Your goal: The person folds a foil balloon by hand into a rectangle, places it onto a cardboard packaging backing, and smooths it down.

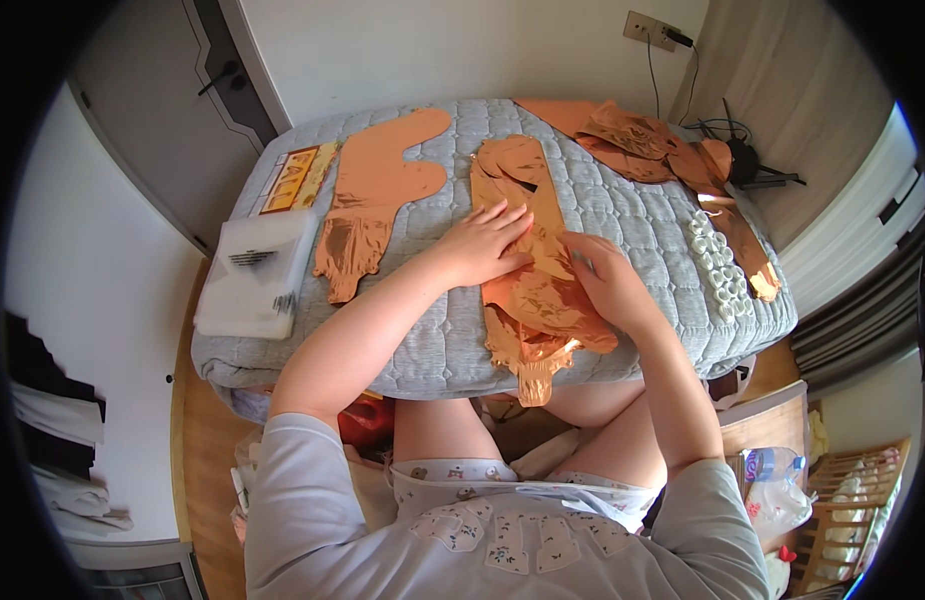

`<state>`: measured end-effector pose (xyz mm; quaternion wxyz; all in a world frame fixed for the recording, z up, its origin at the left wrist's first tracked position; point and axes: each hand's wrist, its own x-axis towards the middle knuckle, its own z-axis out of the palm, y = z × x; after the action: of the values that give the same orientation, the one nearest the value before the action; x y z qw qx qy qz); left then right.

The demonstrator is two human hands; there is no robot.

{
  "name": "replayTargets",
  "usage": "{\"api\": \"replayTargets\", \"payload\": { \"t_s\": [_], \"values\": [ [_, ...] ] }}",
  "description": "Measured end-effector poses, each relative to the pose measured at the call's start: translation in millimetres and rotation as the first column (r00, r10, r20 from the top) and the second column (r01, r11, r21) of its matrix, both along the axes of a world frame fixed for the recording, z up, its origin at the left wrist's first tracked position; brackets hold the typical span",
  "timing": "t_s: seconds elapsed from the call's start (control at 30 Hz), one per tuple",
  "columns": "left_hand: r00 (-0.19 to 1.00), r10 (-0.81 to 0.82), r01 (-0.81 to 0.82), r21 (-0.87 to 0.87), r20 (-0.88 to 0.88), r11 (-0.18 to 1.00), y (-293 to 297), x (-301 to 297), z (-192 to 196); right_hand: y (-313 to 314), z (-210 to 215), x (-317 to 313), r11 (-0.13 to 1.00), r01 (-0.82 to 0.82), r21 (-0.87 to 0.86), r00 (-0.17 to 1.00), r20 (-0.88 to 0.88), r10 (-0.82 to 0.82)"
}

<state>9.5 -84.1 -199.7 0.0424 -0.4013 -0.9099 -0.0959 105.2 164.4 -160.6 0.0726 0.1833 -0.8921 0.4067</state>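
A flat copper-coloured foil balloon [542, 290], partly folded over itself, lies in front of me on the quilted grey bed, its crumpled end at the near edge. My left hand [477, 245] rests on its upper middle, palm down with fingers spread. Along the balloon's right edge, my right hand [607, 280] touches the foil with its fingers slightly bent and the thumb apart; its underside is hidden. To the left lies another flat foil balloon [392, 175], unfolded, with rounded lobes and a wrinkled lower end.
At the bed's left are a translucent white plastic pack [257, 275] and a yellow-orange printed card [297, 180]. More copper foil [632, 145] is heaped at the far right, near a black stand [747, 160]. Several white ribbon rolls [717, 265] sit at the right.
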Motion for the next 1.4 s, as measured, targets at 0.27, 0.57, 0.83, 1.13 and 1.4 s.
{"api": "replayTargets", "payload": {
  "t_s": [0.27, 0.57, 0.83, 1.13, 1.4],
  "values": [
    [1.0, 0.006, -0.006, 0.01, -0.005, 1.0, 1.2, 0.1, -0.7, 21.4, 1.6, 56.6, 0.978, 0.003, 0.209, 0.98, -0.194, 0.039],
    [1.0, 0.016, -0.015, 0.011, -0.017, 1.0, 1.4, 2.2, 1.3, 9.1, 21.3, 52.9, 0.961, -0.019, 0.276, 0.987, -0.146, 0.062],
    [0.999, 0.02, -0.019, 0.015, -0.036, 1.0, 2.3, 5.0, 2.7, -34.2, 11.4, 44.6, 0.995, -0.097, 0.013, 0.959, -0.265, 0.096],
    [1.0, 0.019, -0.019, 0.007, -0.023, 1.0, 2.4, 4.8, 3.3, -30.7, 5.0, 43.0, 0.959, -0.171, 0.226, 0.971, -0.125, 0.203],
    [0.998, 0.028, -0.03, 0.027, 0.056, 0.999, 2.6, 4.1, 4.3, -26.5, 4.2, 45.4, 0.944, -0.271, 0.189, 0.94, -0.161, 0.302]
  ]
}}
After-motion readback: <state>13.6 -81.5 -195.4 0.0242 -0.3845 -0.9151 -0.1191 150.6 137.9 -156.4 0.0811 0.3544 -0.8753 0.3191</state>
